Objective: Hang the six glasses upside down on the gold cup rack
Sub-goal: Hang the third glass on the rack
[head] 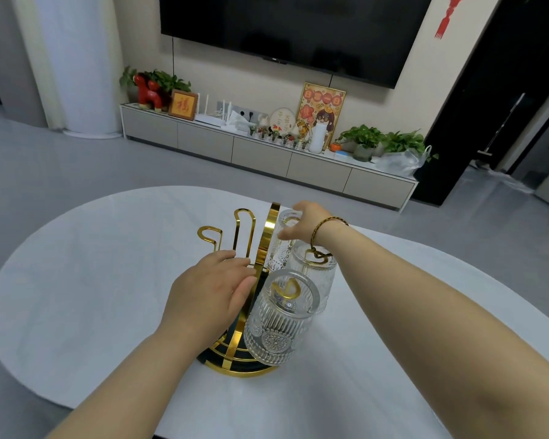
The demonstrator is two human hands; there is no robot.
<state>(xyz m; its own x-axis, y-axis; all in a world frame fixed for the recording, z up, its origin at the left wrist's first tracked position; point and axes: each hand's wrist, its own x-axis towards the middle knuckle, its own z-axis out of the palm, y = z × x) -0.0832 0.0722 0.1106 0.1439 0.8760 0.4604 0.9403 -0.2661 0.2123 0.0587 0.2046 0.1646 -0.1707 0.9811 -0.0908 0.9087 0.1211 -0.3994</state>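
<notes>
The gold cup rack stands in the middle of the white table. Three clear patterned glasses hang upside down on its right side. The nearest glass is at the front, a second glass sits behind it, and a third glass is at the far side. My right hand grips that far glass near its top. My left hand rests flat against the rack's gold centre band, fingers together. Two bare gold hooks stick up on the rack's left.
The table's far edge runs just behind the rack. Beyond it is grey floor, then a long low cabinet with plants, frames and small items under a wall-mounted television.
</notes>
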